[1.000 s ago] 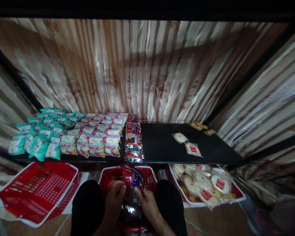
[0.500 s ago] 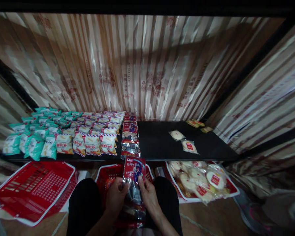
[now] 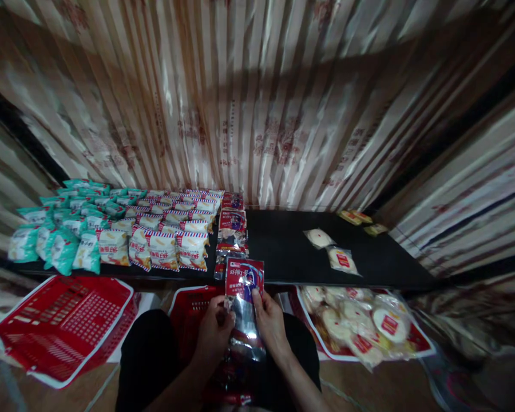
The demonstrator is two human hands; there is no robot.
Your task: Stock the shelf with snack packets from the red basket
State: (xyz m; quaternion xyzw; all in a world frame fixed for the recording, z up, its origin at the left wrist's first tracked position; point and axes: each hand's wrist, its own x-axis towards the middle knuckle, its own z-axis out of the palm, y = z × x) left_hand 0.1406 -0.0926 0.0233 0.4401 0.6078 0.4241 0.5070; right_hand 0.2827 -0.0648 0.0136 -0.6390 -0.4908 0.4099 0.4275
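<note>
Between my knees, my two hands hold a dark red and silver snack packet (image 3: pixel 244 303) with white lettering and a blue figure on it. Its top edge overlaps the front of the shelf. My left hand (image 3: pixel 214 332) pinches the packet's left edge. On the right edge, my right hand (image 3: pixel 271 323) grips with the thumb across the front. More shiny packaging hangs below, partly hidden in shadow. Just beyond the held packet, a column of matching red packets (image 3: pixel 232 229) lies on the black shelf (image 3: pixel 283 252).
Teal snack bags (image 3: pixel 64 249) and white-and-orange bags (image 3: pixel 161 250) stand in rows at left. Round wrapped crackers (image 3: pixel 343 260) and small yellow packets (image 3: pixel 375 229) lie at right. Below are a red basket (image 3: pixel 68 326) at left, another red basket (image 3: pixel 189 303) between my legs, and a cracker-filled basket (image 3: pixel 429 346).
The view has tilted and shifted slightly. Both hands still hold the packet, its front now tilted to catch more light. The packets and baskets around stay in place.
</note>
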